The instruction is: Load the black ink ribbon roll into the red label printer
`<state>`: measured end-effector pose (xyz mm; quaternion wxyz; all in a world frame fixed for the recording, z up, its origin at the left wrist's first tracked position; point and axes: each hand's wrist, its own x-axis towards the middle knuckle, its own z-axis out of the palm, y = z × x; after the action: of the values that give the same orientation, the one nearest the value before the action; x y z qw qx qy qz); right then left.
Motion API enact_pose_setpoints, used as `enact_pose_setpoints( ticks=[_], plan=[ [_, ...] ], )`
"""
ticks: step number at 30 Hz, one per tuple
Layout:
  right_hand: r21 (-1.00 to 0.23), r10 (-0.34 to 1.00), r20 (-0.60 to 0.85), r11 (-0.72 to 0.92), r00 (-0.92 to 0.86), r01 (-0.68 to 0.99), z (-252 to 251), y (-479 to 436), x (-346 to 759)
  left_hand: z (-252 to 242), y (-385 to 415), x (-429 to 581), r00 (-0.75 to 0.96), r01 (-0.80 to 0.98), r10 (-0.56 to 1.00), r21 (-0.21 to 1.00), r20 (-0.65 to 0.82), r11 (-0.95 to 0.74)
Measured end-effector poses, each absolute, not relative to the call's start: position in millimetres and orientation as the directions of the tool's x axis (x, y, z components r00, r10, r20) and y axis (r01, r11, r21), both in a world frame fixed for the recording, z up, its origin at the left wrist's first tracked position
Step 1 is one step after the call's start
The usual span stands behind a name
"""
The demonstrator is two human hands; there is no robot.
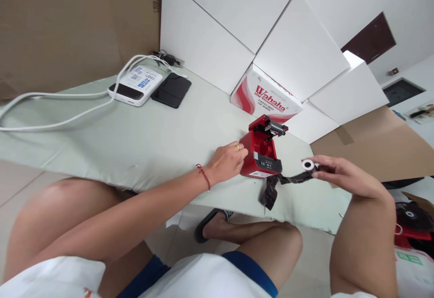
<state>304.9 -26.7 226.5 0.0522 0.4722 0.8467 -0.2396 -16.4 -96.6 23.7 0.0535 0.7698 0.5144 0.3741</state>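
A small red printer stands on the green-covered table with its lid raised and its inside showing. My left hand rests against the printer's left side, fingers curled and closed; what they hold, if anything, is hidden. To the right of the printer, my right hand pinches a small roll with a white core between thumb and fingers. A dark strip runs from the roll toward the printer's front and hangs in a curl near the table edge.
On the left of the table lie a white power bank with a looped white cable, a black phone and keys. White boxes and a Wahaha carton stand behind the printer. Brown cardboard stands at right.
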Motion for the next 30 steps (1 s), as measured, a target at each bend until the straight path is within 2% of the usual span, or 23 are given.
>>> enact_pose_setpoints(
  ticks=[2,6,11,15,18,24,30],
  plan=[
    [-0.34,0.749,-0.245,0.528,-0.615,0.778,230,-25,272,29,-102,-11,0.187,0.741,0.788,0.442,0.587,-0.505],
    [-0.227,0.715,-0.198,0.632,-0.67,0.741,196,-6,212,38,-117,-3,0.281,0.702,0.693,0.351,0.664,-0.62],
    [-0.126,0.71,-0.265,0.646,-0.653,0.753,163,19,176,41,-130,6,0.461,0.683,0.704,0.291,0.54,-0.67],
    [-0.068,0.71,-0.312,0.646,-0.632,0.76,158,29,168,44,-132,12,0.521,0.71,0.737,0.261,0.43,-0.654],
    [-0.086,0.709,-0.296,0.647,-0.64,0.757,157,30,167,48,-132,13,0.516,0.717,0.743,0.258,0.426,-0.647],
    [-0.209,0.705,-0.249,0.631,-0.664,0.747,152,21,170,56,-137,14,0.535,0.693,0.724,0.264,0.434,-0.671],
    [-0.146,0.633,-0.33,0.699,-0.701,0.7,145,14,164,58,-139,14,0.534,0.714,0.737,0.246,0.416,-0.656]
  ],
)
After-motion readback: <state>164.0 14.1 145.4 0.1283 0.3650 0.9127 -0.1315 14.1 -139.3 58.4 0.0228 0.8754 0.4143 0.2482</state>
